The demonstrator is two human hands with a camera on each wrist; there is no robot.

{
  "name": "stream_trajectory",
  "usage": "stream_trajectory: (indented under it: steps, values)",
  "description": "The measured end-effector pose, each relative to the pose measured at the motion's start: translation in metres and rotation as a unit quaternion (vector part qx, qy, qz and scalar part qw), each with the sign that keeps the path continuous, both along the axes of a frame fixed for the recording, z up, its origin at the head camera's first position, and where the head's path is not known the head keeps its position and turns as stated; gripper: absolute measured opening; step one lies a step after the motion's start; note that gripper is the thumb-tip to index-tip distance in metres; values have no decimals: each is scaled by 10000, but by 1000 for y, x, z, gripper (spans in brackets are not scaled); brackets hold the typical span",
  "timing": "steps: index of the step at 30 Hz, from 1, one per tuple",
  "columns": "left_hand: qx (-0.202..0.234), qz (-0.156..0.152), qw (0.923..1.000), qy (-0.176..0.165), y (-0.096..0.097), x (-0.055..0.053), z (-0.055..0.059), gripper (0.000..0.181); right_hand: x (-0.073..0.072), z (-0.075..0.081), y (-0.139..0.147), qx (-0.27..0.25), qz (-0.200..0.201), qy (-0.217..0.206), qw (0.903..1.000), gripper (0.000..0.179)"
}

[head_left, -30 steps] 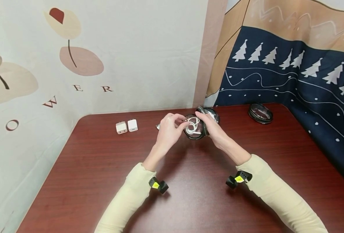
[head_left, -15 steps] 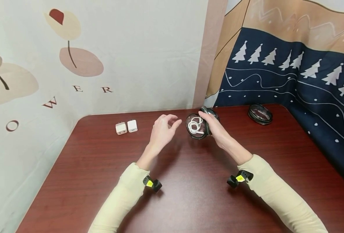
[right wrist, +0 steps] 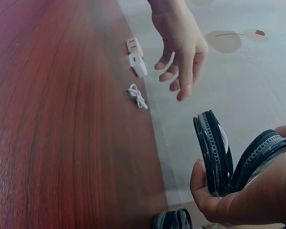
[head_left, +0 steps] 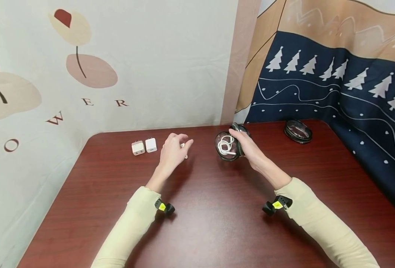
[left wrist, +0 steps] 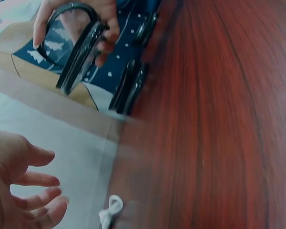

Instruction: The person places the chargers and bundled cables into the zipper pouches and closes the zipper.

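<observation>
My right hand [head_left: 247, 147] grips a round clear zip case [right wrist: 212, 152] with black edges, held up off the table with its two halves spread apart. Inside one half lies a coiled white cable [head_left: 225, 145]. My left hand [head_left: 173, 150] is to the left of the case, fingers loosely bent and holding nothing. In the head view it partly covers a second white cable [right wrist: 138, 97], bundled up on the table below it. The left wrist view shows this bundled cable [left wrist: 113, 207] just beyond the left hand's fingertips.
Two white charger plugs [head_left: 144, 146] stand side by side at the back left of the brown table [head_left: 217, 223]. Another round case [head_left: 298, 131] lies at the back right. A further case [left wrist: 128, 88] rests behind the right hand. Printed cloths hang along the back edge.
The left hand has drawn away from the coiled cable in the case and moved left, over the bundled cable. The right hand still holds the case, shifted slightly right.
</observation>
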State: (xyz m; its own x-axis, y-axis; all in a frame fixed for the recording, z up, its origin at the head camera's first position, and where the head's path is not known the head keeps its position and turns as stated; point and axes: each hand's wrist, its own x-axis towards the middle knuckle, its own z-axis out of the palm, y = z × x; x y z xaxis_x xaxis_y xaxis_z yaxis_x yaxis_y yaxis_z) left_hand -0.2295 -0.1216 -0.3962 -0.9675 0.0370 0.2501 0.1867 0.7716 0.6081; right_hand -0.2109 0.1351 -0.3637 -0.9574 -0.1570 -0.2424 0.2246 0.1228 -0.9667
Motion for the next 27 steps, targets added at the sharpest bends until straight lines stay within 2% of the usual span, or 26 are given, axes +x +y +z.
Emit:
stream_trajectory:
  steps: [12, 22, 27]
  values:
    - [-278, 459, 9986, -27, -34, -7, -11, 50, 1, -3, 12, 401, 85, -35, 9992, 88]
    - [-597, 749, 9952, -176, -65, -15, -21, 52, 3, -7, 16, 616, 137, -2, 9980, 78]
    - [-442, 866, 9949, -259, -79, -17, -22, 55, 3, -8, 17, 583, 126, 11, 9982, 77]
